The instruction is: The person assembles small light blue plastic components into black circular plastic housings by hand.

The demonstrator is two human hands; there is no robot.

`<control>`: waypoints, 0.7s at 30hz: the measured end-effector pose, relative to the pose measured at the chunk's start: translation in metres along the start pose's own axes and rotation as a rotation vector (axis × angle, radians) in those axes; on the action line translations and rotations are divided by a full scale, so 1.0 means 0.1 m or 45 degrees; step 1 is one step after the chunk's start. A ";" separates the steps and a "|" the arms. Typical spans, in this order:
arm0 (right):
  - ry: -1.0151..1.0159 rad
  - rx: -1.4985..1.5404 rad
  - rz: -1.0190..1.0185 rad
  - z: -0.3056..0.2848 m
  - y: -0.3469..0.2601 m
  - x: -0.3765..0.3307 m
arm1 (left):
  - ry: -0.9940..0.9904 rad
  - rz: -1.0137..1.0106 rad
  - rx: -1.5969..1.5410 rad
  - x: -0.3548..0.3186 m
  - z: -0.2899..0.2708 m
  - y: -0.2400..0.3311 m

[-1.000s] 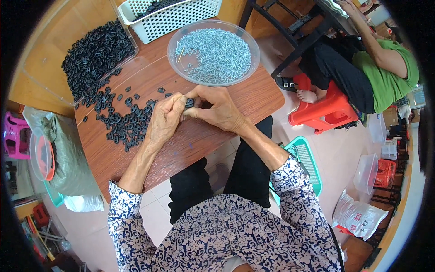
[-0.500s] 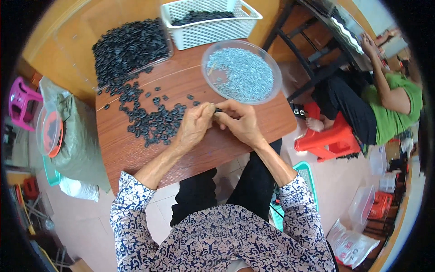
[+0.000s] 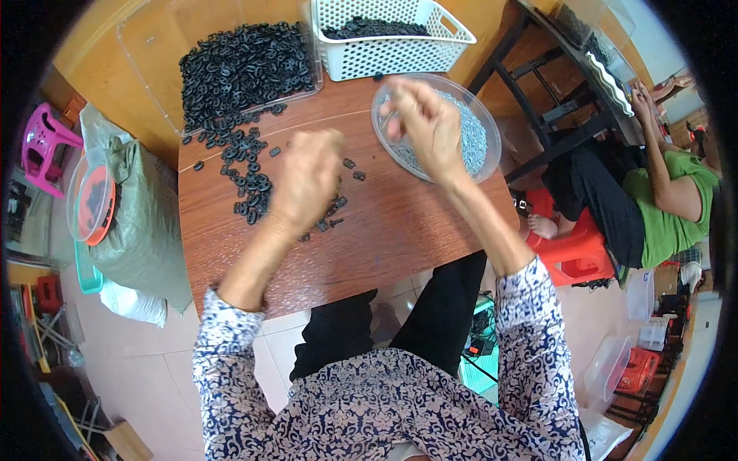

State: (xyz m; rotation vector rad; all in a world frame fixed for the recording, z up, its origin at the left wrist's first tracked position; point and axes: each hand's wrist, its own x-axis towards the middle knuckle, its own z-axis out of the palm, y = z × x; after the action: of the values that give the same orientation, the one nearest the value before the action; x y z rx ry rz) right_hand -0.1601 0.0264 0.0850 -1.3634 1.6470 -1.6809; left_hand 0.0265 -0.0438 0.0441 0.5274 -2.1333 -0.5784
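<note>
The brown wood-grain table (image 3: 369, 265) bears a clear rectangular plastic box (image 3: 318, 77) heaped with black oval plastic pieces (image 3: 242, 69), a white perforated plastic basket (image 3: 400, 58) and a round clear plastic bowl (image 3: 496, 140). The right hand (image 3: 429, 127) is over the bowl, fingers bent; blur hides whether they pinch anything. The left hand (image 3: 304, 180) hangs above loose pieces on the table, fingers curled, their grip likewise impossible to tell. A single small black piece (image 3: 378, 76) shows beyond the right hand, near the basket. A hasty right-hand sweep could catch the bowl's rim, spilling its slim silvery metal pins (image 3: 474, 138); a low left-hand pass might scatter the loose pieces
</note>
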 end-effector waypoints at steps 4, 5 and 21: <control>-0.088 -0.027 -0.027 -0.07 0.12 -0.63 | -0.396 -0.053 0.333 0.09 -0.39 -0.63; -0.072 -0.035 -0.023 -0.09 0.16 -0.73 | -0.509 -0.033 0.350 0.10 -0.41 -0.69; -0.091 0.080 0.156 -0.15 0.36 -1.10 | -0.408 -0.327 -0.188 1.20 0.76 -0.75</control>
State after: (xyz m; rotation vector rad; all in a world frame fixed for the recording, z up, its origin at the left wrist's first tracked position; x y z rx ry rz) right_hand -0.1367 0.1180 0.0163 -1.2515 1.5906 -1.5824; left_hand -0.0893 -0.1541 0.0347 0.6676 -2.3125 -1.0143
